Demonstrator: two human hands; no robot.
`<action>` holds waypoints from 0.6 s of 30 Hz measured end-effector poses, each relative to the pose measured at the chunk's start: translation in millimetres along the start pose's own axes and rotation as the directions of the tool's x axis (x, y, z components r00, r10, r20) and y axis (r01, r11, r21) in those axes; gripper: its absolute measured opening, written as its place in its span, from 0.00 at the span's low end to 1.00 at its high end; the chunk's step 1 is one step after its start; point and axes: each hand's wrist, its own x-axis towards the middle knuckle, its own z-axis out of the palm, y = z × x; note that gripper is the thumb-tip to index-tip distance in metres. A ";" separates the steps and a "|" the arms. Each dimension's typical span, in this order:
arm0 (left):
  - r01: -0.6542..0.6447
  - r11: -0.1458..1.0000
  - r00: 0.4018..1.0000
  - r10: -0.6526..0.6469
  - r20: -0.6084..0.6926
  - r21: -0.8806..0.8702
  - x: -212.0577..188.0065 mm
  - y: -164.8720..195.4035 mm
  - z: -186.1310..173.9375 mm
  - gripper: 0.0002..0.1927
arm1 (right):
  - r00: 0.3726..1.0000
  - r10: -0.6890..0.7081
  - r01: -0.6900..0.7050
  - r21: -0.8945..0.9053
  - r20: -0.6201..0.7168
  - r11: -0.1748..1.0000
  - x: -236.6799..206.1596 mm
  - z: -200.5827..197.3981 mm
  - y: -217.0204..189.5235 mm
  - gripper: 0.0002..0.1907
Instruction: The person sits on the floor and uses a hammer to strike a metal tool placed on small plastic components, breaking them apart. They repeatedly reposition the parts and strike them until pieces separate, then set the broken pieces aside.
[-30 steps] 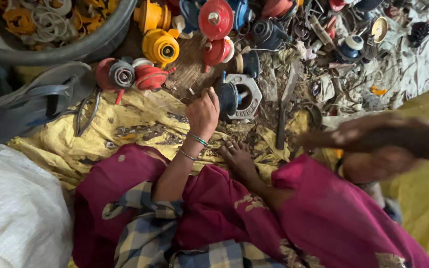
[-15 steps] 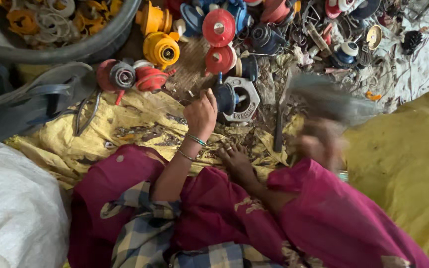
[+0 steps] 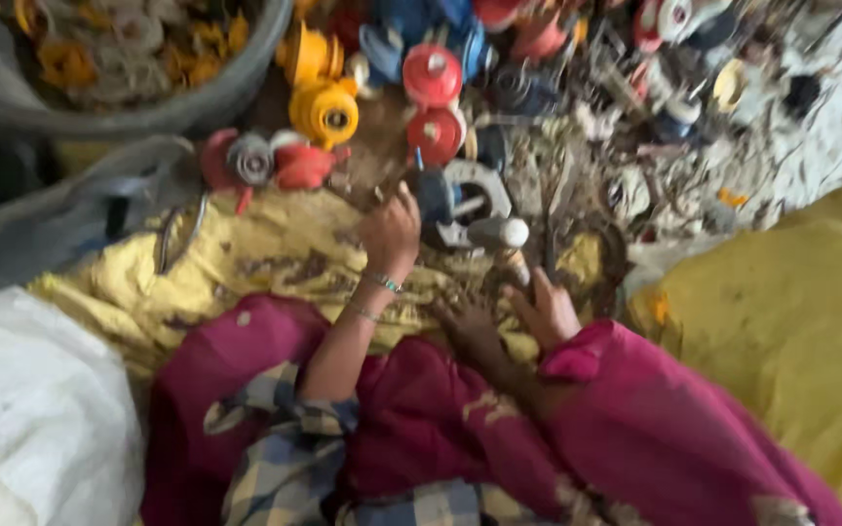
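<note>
Yellow cloth point(image 3: 246, 263) on ground, scrap parts point(image 3: 460, 195) scattered.

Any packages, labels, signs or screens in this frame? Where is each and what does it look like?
No labels, signs or screens show.
White sack: lower left, bulging, plain white.
Yellow sack: right side, rounded, plain yellow.
Grey tub: top left, round, holding yellow and pale parts.

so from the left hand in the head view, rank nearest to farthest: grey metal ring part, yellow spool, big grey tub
From the left hand:
1. grey metal ring part, just to its right.
2. yellow spool, above and slightly left.
3. big grey tub, far upper left.
</note>
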 end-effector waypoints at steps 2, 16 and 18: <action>-0.009 0.997 1.000 0.010 0.010 -0.081 -4.2 -3.4 0.7 0.20 | 1.000 -0.016 0.016 0.014 -0.004 1.000 -2.6 3.8 27.0 0.21; 0.348 0.693 0.936 -0.215 0.280 -0.631 -20.6 -14.7 35.7 0.19 | 0.993 0.111 -0.104 -0.129 0.050 0.986 -8.1 39.5 65.9 0.29; 0.146 0.856 0.978 -0.051 0.201 -0.495 -18.0 -17.5 37.9 0.19 | 0.996 0.080 -0.076 -0.093 0.038 0.993 -9.0 40.5 65.6 0.31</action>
